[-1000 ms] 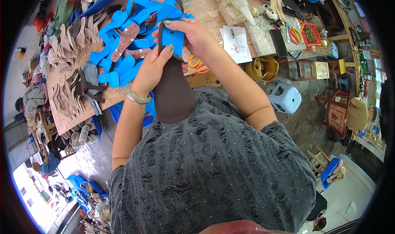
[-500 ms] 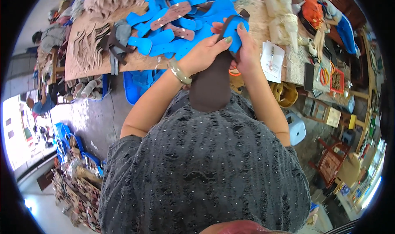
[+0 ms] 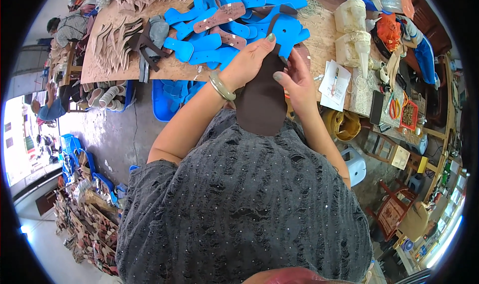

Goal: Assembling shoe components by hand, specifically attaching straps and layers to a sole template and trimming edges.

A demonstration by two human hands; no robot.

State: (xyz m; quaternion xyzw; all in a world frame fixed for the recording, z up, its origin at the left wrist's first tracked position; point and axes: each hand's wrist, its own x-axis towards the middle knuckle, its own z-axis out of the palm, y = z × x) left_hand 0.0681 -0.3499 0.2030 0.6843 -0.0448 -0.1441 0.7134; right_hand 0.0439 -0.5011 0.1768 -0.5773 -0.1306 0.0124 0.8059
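In front of my body is a long dark brown shoe sole (image 3: 262, 107), its rounded heel end toward me. My left hand (image 3: 247, 64) grips its upper left edge, thumb on top. My right hand (image 3: 301, 87) is at its right edge, thumb lying on the brown face and fingers bent beside it. Beyond my fingers, at the sole's far end, shows a blue sole piece (image 3: 285, 32) with a small hole. A thin dark brown strap (image 3: 274, 22) curves along its left side. Whether the blue piece is joined to the brown sole I cannot tell.
Blue sole pieces (image 3: 204, 43) pile up on the wooden table (image 3: 172, 73), with beige cut pieces (image 3: 112, 49) to their left. White paper (image 3: 335, 89), a dark phone (image 3: 376, 108) and orange-handled scissors (image 3: 394, 109) lie to the right. A blue bin (image 3: 160, 107) stands below the table.
My right hand has drawn back from the far end to the sole's right edge. My left hand stays on the sole. The view has shifted slightly.
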